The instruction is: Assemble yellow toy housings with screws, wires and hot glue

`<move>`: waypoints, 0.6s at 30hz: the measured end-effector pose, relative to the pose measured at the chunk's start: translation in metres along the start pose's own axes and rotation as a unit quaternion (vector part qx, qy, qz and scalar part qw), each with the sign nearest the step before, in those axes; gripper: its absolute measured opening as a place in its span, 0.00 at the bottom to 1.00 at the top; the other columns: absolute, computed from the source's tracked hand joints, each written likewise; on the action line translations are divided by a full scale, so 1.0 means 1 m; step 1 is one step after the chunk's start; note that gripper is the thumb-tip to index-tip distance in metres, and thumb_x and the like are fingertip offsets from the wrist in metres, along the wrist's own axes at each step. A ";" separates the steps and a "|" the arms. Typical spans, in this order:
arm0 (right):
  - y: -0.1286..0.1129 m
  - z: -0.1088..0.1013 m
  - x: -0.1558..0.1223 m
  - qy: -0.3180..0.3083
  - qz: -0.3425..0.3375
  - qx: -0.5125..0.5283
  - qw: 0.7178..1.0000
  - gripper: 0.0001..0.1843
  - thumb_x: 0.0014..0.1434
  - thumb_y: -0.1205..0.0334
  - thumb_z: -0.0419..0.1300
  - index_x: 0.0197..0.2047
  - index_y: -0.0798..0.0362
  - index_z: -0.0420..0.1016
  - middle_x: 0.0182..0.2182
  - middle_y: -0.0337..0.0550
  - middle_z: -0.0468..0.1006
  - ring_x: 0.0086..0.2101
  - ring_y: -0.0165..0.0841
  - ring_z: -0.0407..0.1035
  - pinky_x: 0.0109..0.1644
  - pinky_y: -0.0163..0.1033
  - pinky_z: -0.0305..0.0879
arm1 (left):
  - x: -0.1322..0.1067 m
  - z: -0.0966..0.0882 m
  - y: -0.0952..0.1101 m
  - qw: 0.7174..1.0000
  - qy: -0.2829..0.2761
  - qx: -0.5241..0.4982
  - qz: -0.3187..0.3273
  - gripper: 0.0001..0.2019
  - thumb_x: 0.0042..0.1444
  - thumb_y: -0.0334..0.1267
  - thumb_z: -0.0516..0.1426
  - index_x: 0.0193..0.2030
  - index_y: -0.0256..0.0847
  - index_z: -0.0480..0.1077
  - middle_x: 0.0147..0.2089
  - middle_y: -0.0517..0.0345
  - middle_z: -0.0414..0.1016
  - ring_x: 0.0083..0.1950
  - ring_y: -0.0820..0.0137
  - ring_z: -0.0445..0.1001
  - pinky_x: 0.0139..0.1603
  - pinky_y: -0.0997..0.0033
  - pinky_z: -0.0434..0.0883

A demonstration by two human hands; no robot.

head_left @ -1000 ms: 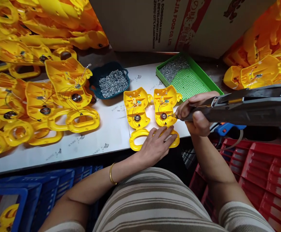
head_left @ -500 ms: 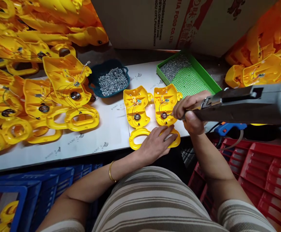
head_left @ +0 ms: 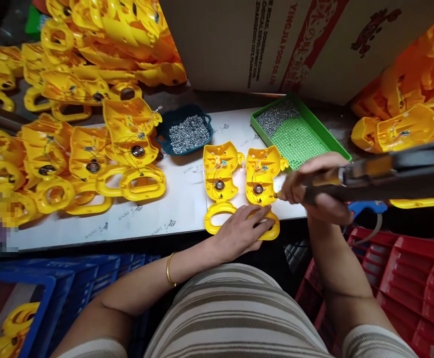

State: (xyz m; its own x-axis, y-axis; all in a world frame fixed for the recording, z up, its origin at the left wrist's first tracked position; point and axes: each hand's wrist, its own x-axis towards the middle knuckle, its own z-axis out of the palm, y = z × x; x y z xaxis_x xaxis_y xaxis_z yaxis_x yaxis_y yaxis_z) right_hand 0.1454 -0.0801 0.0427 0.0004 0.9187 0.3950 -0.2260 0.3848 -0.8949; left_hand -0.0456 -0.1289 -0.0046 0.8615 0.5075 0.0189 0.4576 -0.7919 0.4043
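My left hand (head_left: 241, 227) lies over the handle loop of the right-hand yellow plastic shell (head_left: 261, 169), its fingers curled across the loop and the thumb hidden. That shell lies open side up, showing a round speaker, a small circuit board and thin wires. A long grey-black electric screwdriver (head_left: 384, 171) is in my right hand (head_left: 319, 186), fingers wrapped round its front end. Its tip points left at the shell's lower right edge, beside the speaker; whether it touches is unclear. A matching yellow shell (head_left: 220, 171) lies just to the left.
A dark teal bowl (head_left: 205, 144) and a green tray (head_left: 332, 149) hold small metal screws. Yellow shells (head_left: 90, 149) pile up at left, more at right. A cardboard box (head_left: 224, 54) stands behind. Blue crates (head_left: 86, 278) and a red crate (head_left: 399, 278) flank me below the table.
The screwdriver tip has moved from beside the speaker to the right and down, towards the shell's edge. My left hand stays on the handle. The whole view has shifted slightly.
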 end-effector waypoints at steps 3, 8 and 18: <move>-0.019 0.001 -0.004 -0.021 -0.051 0.070 0.996 0.15 0.53 0.56 0.62 0.44 0.50 0.76 0.16 0.33 0.65 0.14 0.29 0.61 0.16 0.38 0.61 | -0.006 -0.003 0.001 0.999 0.028 0.016 0.016 0.22 0.60 0.46 0.58 0.59 0.42 0.68 0.67 0.47 0.64 0.62 0.56 0.64 0.57 0.55 0.65; -0.032 -0.004 -0.018 -0.015 -0.029 0.061 0.998 0.14 0.54 0.57 0.61 0.45 0.50 0.76 0.17 0.37 0.67 0.16 0.31 0.63 0.17 0.41 0.62 | -0.002 -0.047 -0.063 0.965 0.235 0.083 -0.084 0.14 0.66 0.42 0.51 0.46 0.44 0.77 0.49 0.50 0.77 0.50 0.64 0.70 0.51 0.62 0.64; -0.028 0.008 -0.036 0.036 -0.001 0.034 0.999 0.13 0.55 0.58 0.60 0.44 0.51 0.75 0.20 0.37 0.67 0.20 0.32 0.65 0.21 0.41 0.62 | 0.015 -0.110 -0.218 0.932 0.089 0.073 -0.345 0.12 0.56 0.38 0.61 0.46 0.41 0.80 0.38 0.50 0.80 0.38 0.64 0.74 0.39 0.69 0.65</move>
State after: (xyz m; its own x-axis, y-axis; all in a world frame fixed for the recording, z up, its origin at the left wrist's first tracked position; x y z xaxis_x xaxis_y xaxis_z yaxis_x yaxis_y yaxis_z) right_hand 0.1443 -0.1248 0.0546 0.0695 0.9230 0.3786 -0.2918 0.3817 -0.8770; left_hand -0.1567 0.0891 0.0084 0.3068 0.9508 -0.0431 0.9250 -0.2872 0.2486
